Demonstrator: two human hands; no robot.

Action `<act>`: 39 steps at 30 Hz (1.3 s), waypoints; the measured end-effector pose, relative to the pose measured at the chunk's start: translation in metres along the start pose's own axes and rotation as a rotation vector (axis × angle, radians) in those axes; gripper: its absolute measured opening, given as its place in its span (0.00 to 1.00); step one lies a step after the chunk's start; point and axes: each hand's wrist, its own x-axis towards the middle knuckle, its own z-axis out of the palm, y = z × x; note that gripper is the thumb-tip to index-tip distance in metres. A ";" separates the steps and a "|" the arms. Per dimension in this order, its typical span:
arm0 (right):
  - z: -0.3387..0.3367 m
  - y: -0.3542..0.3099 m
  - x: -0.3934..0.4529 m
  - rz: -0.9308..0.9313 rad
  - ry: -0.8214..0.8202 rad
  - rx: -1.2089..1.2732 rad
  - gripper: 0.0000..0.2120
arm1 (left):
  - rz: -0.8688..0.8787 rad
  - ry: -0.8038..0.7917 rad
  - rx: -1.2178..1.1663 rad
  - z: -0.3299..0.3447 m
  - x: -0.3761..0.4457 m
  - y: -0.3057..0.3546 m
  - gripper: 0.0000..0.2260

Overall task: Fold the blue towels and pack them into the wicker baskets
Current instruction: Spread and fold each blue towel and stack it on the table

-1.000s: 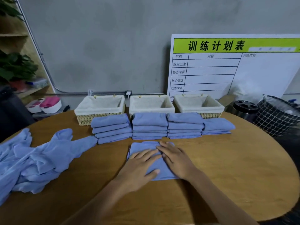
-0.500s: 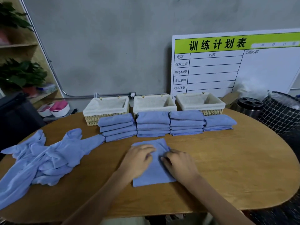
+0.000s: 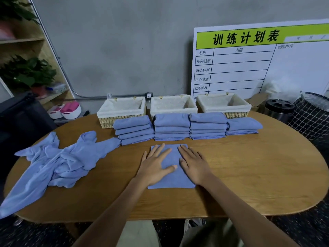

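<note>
On the oval wooden worktop (image 3: pixel 249 175) we are pressing our left hand (image 3: pixel 153 168) and right hand (image 3: pixel 194 166) flat, fingers spread, on a folded blue towel (image 3: pixel 171 179) lying smooth and rectangular. Beyond it four folded stacks (image 3: pixel 171 126) are sitting before three cloth-lined wicker baskets (image 3: pixel 173 104), showing only lining. Unfolded towels (image 3: pixel 58 163) are lying crumpled at left.

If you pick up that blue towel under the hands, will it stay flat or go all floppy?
Probably floppy: the folded towel looks like the same soft cloth as the crumpled pile beside it. It may unfold if lifted by one edge. It likely weighs little, being a thin layer lying flat under both hands.
</note>
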 end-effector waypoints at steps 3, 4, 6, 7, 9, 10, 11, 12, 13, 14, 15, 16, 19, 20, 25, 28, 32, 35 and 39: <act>-0.002 -0.002 0.001 0.020 -0.005 -0.025 0.27 | -0.041 0.038 -0.037 0.003 -0.001 -0.006 0.38; -0.002 -0.003 0.001 0.022 -0.004 -0.022 0.27 | -0.049 0.037 -0.019 0.004 0.000 -0.005 0.35; -0.001 -0.003 0.000 0.023 -0.002 -0.028 0.27 | -0.063 0.028 0.015 0.004 0.000 -0.002 0.33; -0.002 -0.003 0.000 0.022 -0.009 -0.031 0.27 | -0.066 0.017 0.031 0.003 0.001 0.000 0.33; -0.004 -0.004 -0.001 0.033 -0.035 -0.014 0.28 | -0.074 -0.016 0.046 0.001 -0.002 0.002 0.34; -0.004 -0.005 -0.001 0.033 -0.040 -0.011 0.30 | -0.077 -0.019 0.053 0.000 -0.003 0.002 0.34; -0.005 -0.006 -0.002 0.031 -0.043 0.001 0.35 | -0.083 -0.024 0.061 -0.001 -0.003 0.003 0.35; -0.006 -0.006 -0.001 0.031 -0.047 0.019 0.40 | -0.086 -0.031 0.064 -0.003 -0.004 0.004 0.35; -0.007 -0.005 -0.001 0.033 -0.051 0.032 0.43 | -0.086 -0.036 0.061 -0.004 -0.004 0.006 0.36; -0.008 -0.004 -0.001 0.032 -0.054 0.036 0.45 | -0.084 -0.034 0.057 -0.004 -0.005 0.006 0.36; -0.008 -0.004 -0.001 0.030 -0.054 0.035 0.45 | -0.080 -0.031 0.053 -0.004 -0.005 0.006 0.36; -0.008 -0.004 -0.002 0.027 -0.053 0.033 0.45 | -0.074 -0.036 0.047 -0.004 -0.006 0.005 0.36; -0.008 -0.002 -0.001 0.021 -0.049 0.038 0.47 | -0.024 -0.047 0.005 -0.006 -0.009 -0.003 0.36; -0.007 -0.001 -0.002 0.019 -0.045 0.040 0.47 | -0.003 -0.043 -0.008 -0.006 -0.010 -0.006 0.36; -0.005 -0.001 -0.003 0.012 -0.010 0.061 0.45 | 0.038 -0.026 -0.014 -0.005 -0.014 -0.012 0.43; -0.004 0.001 -0.002 0.009 -0.008 0.057 0.43 | 0.040 -0.010 0.004 -0.003 -0.012 -0.011 0.47; -0.003 0.001 -0.001 0.004 -0.023 0.044 0.44 | 0.035 -0.015 0.008 -0.003 -0.014 -0.010 0.47; -0.002 0.002 -0.001 -0.005 0.003 0.047 0.43 | 0.052 0.080 -0.031 -0.001 -0.015 -0.010 0.43; 0.004 0.008 -0.006 -0.098 0.275 0.026 0.30 | 0.289 0.403 -0.146 0.009 -0.026 -0.017 0.18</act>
